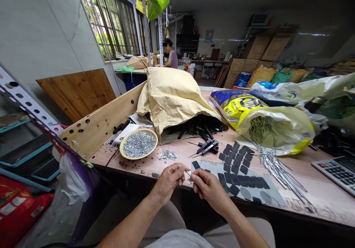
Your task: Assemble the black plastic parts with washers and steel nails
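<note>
My left hand (168, 183) and right hand (210, 190) are raised together just over the table edge, almost touching at the fingertips. The fingers of my right hand (194, 175) are pinched closed on a thin metal pin (188, 173), and it pokes out toward my left hand. The fingers of my left hand (183, 170) are curled in close to the pin, but I cannot tell whether they grip it or something small hidden inside them.

The landmark on my workbench (313, 188) is a shallow round bowl (121, 150) with a yellow rim, heaped with small silvery washers (138, 144). A loose pile of washers (167, 154) lies just right of it, between the bowl and my hands. Right of the bowl and further along, black rubber pads (238, 177) sit in rows on a grey sheet (210, 168), and long metal pins (280, 174) fan out past them. Behind those pads, a yellow-trimmed plastic bag (288, 131) holds a bundle of pins (262, 129). Behind the bowl, a big kraft paper sack (172, 100) slumps open, with black-headed metal parts (194, 127) at its mouth and a few more (206, 147) lying out on the bench.
</note>
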`<state>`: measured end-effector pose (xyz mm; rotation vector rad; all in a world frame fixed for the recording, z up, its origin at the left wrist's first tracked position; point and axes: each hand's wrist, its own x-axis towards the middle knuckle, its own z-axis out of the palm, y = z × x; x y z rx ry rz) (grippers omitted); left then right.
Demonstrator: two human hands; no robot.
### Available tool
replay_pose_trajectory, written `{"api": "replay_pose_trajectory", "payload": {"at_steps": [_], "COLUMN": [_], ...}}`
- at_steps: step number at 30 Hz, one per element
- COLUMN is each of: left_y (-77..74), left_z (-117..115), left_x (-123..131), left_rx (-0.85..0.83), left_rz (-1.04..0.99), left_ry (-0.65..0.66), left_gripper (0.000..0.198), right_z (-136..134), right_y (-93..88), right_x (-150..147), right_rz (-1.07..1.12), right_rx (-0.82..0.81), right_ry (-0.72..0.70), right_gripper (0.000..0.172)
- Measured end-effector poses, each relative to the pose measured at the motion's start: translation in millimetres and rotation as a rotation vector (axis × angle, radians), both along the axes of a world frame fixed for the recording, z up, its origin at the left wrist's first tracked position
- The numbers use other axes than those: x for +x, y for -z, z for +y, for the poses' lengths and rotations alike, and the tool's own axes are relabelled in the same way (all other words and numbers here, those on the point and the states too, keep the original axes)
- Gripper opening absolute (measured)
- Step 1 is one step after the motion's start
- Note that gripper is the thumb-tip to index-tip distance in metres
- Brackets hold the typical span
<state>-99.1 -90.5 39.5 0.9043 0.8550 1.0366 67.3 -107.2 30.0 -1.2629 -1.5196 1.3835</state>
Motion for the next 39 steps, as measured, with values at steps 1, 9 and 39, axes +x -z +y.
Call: {"api": "replay_pose_trajectory", "payload": {"at_steps": [1,9,39], "left_y": [0.1,9.3,33.1], "left_z": [1,-5,15], "left_x": [1,11,-50], "left_rx": [-0.001,-0.055,0.393], "left_rz": [0.002,0.007,0.595], "left_ry": [-0.022,-0.111,-0.364], "left_gripper": [0.027,0.031,0.04], "right_z": [-1,-9,-20], "right_y": [0.1,11.2,0.1], "right_x": [0,6,51], "right_rz": [-0.01,-0.013,-0.476], "right_rx": [0.01,0.008,0.109], "right_ry": [0.006,0.041,0.399], "right_gripper": [0.04,0.04,0.026]}}
